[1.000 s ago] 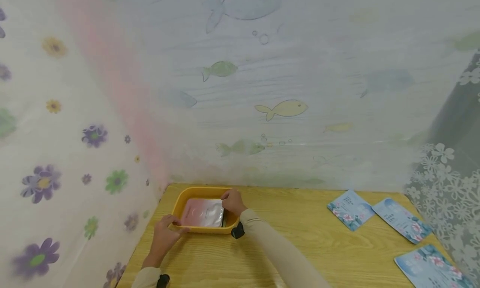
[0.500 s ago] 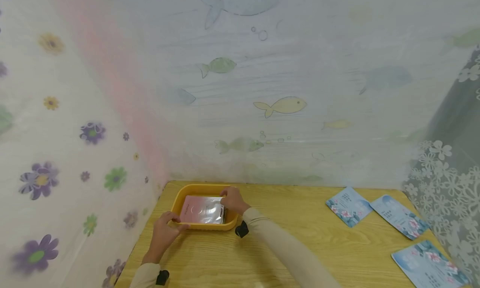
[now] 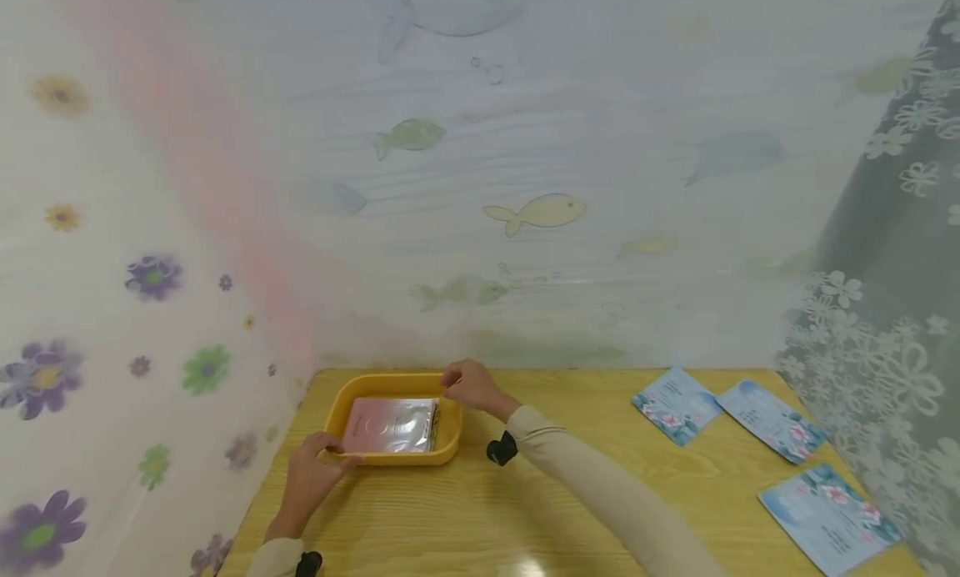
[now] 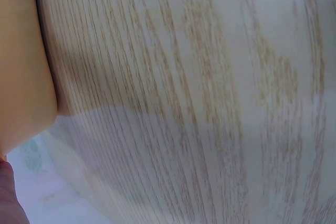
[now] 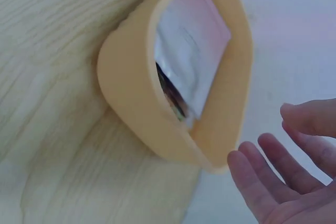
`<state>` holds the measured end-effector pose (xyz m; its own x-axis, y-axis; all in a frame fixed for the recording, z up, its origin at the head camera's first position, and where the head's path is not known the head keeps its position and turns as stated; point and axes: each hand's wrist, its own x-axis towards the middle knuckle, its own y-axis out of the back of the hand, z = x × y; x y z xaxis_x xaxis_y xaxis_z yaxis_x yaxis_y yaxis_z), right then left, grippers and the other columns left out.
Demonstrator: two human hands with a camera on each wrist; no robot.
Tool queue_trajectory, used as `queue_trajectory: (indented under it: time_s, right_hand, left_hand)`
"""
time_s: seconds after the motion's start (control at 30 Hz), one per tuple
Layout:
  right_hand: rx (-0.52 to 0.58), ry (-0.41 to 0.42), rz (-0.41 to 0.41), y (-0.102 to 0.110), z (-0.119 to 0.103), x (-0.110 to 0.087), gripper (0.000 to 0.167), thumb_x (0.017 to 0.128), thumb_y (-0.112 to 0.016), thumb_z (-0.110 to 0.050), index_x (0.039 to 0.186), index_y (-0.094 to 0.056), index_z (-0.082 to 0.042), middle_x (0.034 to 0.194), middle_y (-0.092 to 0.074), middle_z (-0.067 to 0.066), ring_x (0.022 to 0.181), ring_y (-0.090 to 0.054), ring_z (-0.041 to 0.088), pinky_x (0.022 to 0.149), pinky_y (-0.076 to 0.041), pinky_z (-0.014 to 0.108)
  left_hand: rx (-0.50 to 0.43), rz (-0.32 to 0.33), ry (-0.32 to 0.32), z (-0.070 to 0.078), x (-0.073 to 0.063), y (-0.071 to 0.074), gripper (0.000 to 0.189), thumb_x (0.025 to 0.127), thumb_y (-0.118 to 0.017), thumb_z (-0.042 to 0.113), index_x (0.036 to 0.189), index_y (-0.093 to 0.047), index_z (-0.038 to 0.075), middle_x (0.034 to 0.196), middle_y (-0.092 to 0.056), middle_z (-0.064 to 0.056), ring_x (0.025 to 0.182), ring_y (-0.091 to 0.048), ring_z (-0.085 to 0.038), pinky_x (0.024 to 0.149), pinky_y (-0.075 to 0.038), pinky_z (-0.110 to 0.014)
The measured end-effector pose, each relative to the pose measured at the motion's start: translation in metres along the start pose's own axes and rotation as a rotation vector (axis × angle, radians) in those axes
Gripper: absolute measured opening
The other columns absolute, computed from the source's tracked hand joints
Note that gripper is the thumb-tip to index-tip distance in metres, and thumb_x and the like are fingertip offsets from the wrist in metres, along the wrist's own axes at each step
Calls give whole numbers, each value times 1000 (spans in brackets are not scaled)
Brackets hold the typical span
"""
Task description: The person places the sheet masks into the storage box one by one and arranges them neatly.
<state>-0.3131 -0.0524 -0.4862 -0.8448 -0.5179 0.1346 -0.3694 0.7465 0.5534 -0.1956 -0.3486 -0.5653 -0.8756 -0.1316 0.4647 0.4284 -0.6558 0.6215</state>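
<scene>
A yellow plastic tray stands near the table's back left. Inside lies a flat pink and silver sachet; the edge of something dark and multicoloured shows under it in the right wrist view. My left hand holds the tray's near left corner, fingers over the rim and thumb along the front wall. My right hand is by the back right corner, holding nothing. In the right wrist view the right hand has its fingers loosely bent, apart from the sachet.
Three blue flowered sachets lie at the table's right: one at the back, one beside it, one nearer. Printed curtains enclose the wooden table behind and on the left; a lacy floral one hangs right.
My right hand has let go of the sachet's right edge and moved up and right, off the sachet. The sachet lies in the tray. My left hand stays on the tray's corner.
</scene>
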Motion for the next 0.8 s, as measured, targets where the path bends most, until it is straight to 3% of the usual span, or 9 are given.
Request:
queue_trajectory:
  time_s: [0.23,0.37,0.57,0.8]
  right_hand:
    - [32,58,-34,29,4,-18,13,85,-69,-13,94,-69,-4,92,-67,8,81,-62,18,67,-52,30]
    - [48,-5,-30,43,1,-31,14,87,-66,-8,99,-67,-1,95,-65,11,78,-62,20,66,-53,34]
    - [81,-58,-20,64,2,-49,15,89,-65,-6,102,-66,-2,99,-65,13,74,-61,16,63,-52,32]
    - [128,-121,12,85,12,-68,17,90,-63,-5,106,-65,-1,102,-64,13,80,-62,19,67,-53,32]
  left_hand:
    - [-1,31,-30,1,0,0,34,57,-92,19,70,-61,14,74,-55,5,73,-52,-14,67,-43,-22]
    - [-2,28,-15,0,0,-2,34,57,-92,19,70,-61,13,75,-55,5,74,-51,-15,68,-42,-21]
    - [-14,16,-1,-1,0,-2,33,59,-91,19,71,-61,15,75,-55,4,74,-51,-16,69,-41,-20]
    - [-5,33,-17,-1,0,-2,33,57,-92,17,70,-61,16,75,-56,4,73,-52,-14,68,-42,-20]
